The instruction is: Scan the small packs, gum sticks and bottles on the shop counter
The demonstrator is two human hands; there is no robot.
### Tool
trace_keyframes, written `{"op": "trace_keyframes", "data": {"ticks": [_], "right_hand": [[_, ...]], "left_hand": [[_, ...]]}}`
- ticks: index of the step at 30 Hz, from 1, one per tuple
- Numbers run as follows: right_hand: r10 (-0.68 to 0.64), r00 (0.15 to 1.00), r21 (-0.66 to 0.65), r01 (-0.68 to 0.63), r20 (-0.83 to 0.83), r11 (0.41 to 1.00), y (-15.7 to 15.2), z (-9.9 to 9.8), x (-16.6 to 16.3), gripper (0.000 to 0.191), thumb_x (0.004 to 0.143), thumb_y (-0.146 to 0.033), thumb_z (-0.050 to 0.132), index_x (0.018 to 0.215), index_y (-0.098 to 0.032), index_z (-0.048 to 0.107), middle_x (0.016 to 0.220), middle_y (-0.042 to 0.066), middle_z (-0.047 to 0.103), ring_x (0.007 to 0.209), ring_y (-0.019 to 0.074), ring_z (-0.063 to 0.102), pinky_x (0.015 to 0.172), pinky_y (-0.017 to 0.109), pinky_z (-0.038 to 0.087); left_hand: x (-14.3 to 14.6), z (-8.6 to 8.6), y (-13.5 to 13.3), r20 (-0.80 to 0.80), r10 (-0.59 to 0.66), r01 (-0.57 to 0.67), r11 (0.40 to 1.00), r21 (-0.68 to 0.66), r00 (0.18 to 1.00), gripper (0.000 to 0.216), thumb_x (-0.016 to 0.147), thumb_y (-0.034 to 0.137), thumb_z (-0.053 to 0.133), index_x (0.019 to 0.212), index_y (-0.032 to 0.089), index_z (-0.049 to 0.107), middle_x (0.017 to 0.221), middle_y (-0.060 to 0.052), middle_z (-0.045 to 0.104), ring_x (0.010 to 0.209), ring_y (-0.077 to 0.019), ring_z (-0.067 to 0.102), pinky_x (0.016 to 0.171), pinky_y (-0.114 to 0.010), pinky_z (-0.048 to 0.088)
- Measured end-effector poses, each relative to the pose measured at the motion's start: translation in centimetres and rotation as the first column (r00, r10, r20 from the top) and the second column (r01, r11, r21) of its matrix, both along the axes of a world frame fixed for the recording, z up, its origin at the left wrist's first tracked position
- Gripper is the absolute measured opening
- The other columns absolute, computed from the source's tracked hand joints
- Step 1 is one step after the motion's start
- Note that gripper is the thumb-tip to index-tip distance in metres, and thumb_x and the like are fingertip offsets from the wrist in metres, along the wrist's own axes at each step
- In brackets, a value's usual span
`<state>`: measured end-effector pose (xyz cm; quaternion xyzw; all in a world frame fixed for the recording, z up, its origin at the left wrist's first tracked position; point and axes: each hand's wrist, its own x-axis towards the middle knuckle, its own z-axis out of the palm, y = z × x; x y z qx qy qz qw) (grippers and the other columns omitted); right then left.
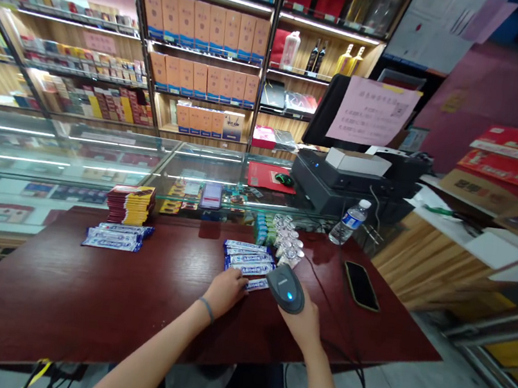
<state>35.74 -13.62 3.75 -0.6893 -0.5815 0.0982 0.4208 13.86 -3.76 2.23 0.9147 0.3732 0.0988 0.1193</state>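
Note:
My right hand (305, 321) is wrapped round a grey barcode scanner (286, 287) with a blue light, its head over the near end of a row of blue-and-white candy packs (247, 258) on the dark red table (78, 297). My left hand (225, 291) rests with curled fingers on the nearest pack (256, 284) of that row. A cable runs from the scanner off the table's front edge.
A second pile of blue packs (113, 237) and a stack of red-and-yellow packs (131, 203) lie at the left. Small bottles (287, 240), a water bottle (349, 222) and a black phone (361, 285) sit at the right. Glass counter (99, 154), cash register (348, 181) and stocked shelves stand behind.

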Motion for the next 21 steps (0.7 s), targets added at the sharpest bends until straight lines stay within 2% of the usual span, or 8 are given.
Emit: {"op": "trace_keyframes", "data": {"ticks": [3, 5, 8, 10, 13, 16, 19, 21], "right_hand": [[-0.007, 1.0, -0.008, 0.007, 0.007, 1.0, -0.1, 0.0, 0.0, 0.041, 0.072, -0.035, 0.064, 0.111, -0.023, 0.059, 0.078, 0.004, 0.076, 0.071, 0.0243, 0.074, 0.063, 0.028, 0.055], [-0.021, 1.0, 0.004, 0.021, 0.005, 1.0, 0.0, -0.2, -0.1, 0.04, 0.072, -0.035, 0.064, 0.11, -0.023, 0.059, 0.077, 0.003, 0.076, 0.07, 0.0239, 0.074, 0.062, 0.028, 0.055], [-0.037, 0.999, 0.04, 0.037, 0.001, 0.999, 0.3, -0.5, -0.5, 0.043, 0.071, -0.035, 0.065, 0.112, -0.022, 0.059, 0.078, 0.005, 0.076, 0.07, 0.0241, 0.074, 0.062, 0.028, 0.056], [-0.033, 0.999, 0.06, 0.032, 0.005, 0.998, 0.6, -0.7, -1.0, 0.044, 0.072, -0.036, 0.065, 0.113, -0.021, 0.059, 0.08, 0.006, 0.076, 0.072, 0.0244, 0.074, 0.063, 0.028, 0.056], [-0.017, 1.0, 0.08, 0.016, 0.015, 0.997, 1.2, -0.7, -2.2, 0.041, 0.073, -0.036, 0.063, 0.112, -0.022, 0.06, 0.081, 0.005, 0.076, 0.073, 0.0244, 0.074, 0.064, 0.028, 0.056], [-0.011, 1.0, 0.077, 0.01, 0.007, 0.997, 1.9, -0.5, -3.9, 0.04, 0.075, -0.035, 0.062, 0.112, -0.023, 0.06, 0.079, 0.005, 0.076, 0.075, 0.0249, 0.074, 0.065, 0.029, 0.055], [0.04, 0.999, 0.068, -0.039, -0.014, 0.997, 2.4, -0.3, -5.8, 0.037, 0.076, -0.035, 0.06, 0.111, -0.023, 0.058, 0.082, 0.005, 0.076, 0.075, 0.0246, 0.074, 0.066, 0.028, 0.055], [0.085, 0.996, 0.064, -0.083, -0.017, 0.994, 2.8, -0.1, -7.0, 0.04, 0.076, -0.034, 0.06, 0.115, -0.022, 0.057, 0.082, 0.005, 0.076, 0.074, 0.0248, 0.075, 0.064, 0.028, 0.054]], "left_hand": [[-0.2, 0.7, -0.3, -0.095, -0.03, 0.03, 1.0, -0.004, 0.995, 0.023, 0.095, 0.024, 0.049, 0.1, 0.015, 0.069, 0.097, -0.013, 0.067, 0.092, -0.0251, 0.063, 0.079, -0.035, 0.05], [-0.9, 0.9, -0.2, -0.091, -0.028, 0.026, 0.999, -0.024, 0.995, 0.026, 0.095, 0.021, 0.044, 0.096, 0.014, 0.069, 0.092, -0.014, 0.068, 0.087, -0.0245, 0.066, 0.077, -0.034, 0.05], [-3.0, 0.7, 0.5, 0.081, 0.024, -0.014, 0.993, -0.116, 0.996, 0.024, 0.092, 0.021, 0.048, 0.095, 0.017, 0.071, 0.094, -0.011, 0.071, 0.087, -0.0225, 0.067, 0.08, -0.031, 0.05], [-5.0, 0.5, 1.3, 0.254, 0.115, -0.057, 0.972, -0.226, 0.96, 0.024, 0.089, 0.022, 0.05, 0.095, 0.02, 0.073, 0.096, -0.008, 0.074, 0.09, -0.021, 0.067, 0.082, -0.028, 0.049], [-8.6, 0.1, 2.7, 0.427, 0.337, -0.152, 0.899, -0.411, 0.839, 0.028, 0.087, 0.027, 0.051, 0.099, 0.02, 0.075, 0.094, -0.005, 0.075, 0.087, -0.0203, 0.067, 0.079, -0.027, 0.048], [-12.2, -0.4, 4.0, 0.518, 0.514, -0.168, 0.801, -0.575, 0.684, 0.035, 0.085, 0.036, 0.054, 0.105, 0.016, 0.074, 0.092, -0.005, 0.076, 0.079, -0.0202, 0.067, 0.072, -0.028, 0.049], [-15.4, -0.9, 5.0, 0.569, 0.629, -0.128, 0.722, -0.68, 0.53, 0.042, 0.08, 0.041, 0.06, 0.11, 0.014, 0.072, 0.095, -0.006, 0.076, 0.077, -0.0195, 0.067, 0.069, -0.027, 0.05], [-17.2, -1.2, 5.5, 0.591, 0.662, -0.122, 0.707, -0.697, 0.46, 0.045, 0.078, 0.042, 0.064, 0.113, 0.014, 0.072, 0.1, -0.007, 0.076, 0.08, -0.02, 0.067, 0.071, -0.028, 0.05]]}}
